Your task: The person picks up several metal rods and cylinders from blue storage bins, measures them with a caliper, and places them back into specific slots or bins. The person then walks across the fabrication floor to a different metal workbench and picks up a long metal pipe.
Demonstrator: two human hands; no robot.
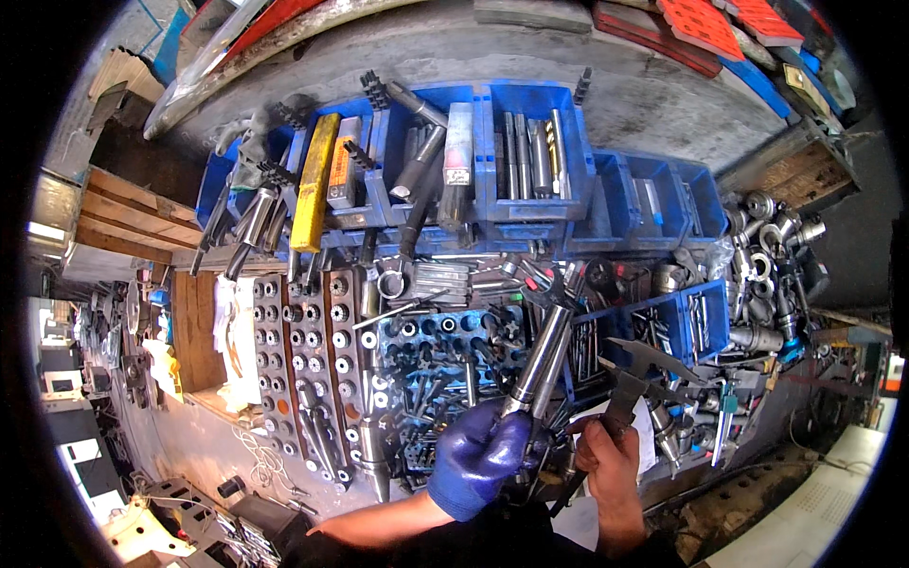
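Note:
My left hand (481,456), in a shiny purple-blue glove, is wrapped round two steel tool shanks (543,360) held side by side, slanting up and to the right. A dark forked end shows near their top. My bare right hand (608,461) grips a dark caliper (622,401) by its beam, with its jaws pointing up and right. The caliper and the shanks are apart. Beneath the hands lie a blue rack (445,327) of small cutters and blue bins (702,322) holding drill bits.
Blue bins (530,208) with bars and boxes stand at the back, a yellow box (317,185) among them. Brown collet racks (322,284) sit to the left. Metal tool holders (757,336) pile up on the right. A wooden crate (128,222) stands far left.

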